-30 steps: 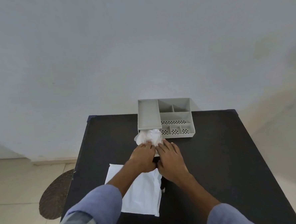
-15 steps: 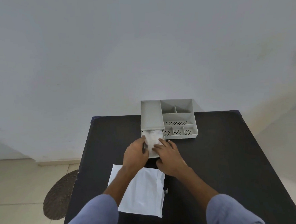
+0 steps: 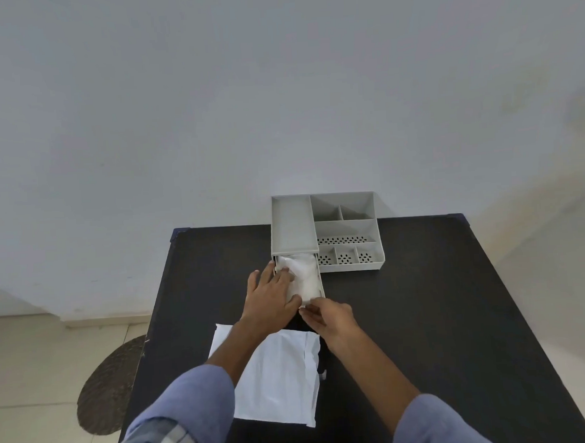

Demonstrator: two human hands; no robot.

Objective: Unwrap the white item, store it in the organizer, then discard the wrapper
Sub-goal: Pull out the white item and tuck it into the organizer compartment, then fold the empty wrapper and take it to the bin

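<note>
White item (image 3: pixel 303 274) now lying inside the pulled-out drawer (image 3: pixel 317 293) of the organizer (image 3: pixel 346 228), no longer bunched above it; storing nearly done. Left hand (image 3: pixel 271 296) pressing flat on it, right hand (image 3: pixel 327 316) pinching the drawer front; wrapper (image 3: pixel 280 379) waiting on the tabletop (image 3: pixel 427 315).

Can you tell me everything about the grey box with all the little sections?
The grey organizer looks like plain matte plastic and sits at the far edge of the black table, by the wall. Its right half has open compartments, some with dotted holes in the floor. Its left half is taller with a flat tray top, and a drawer is pulled out toward the person. A crumpled white item fills the drawer. The left hand presses on it; the right hand touches the drawer's front.
</note>
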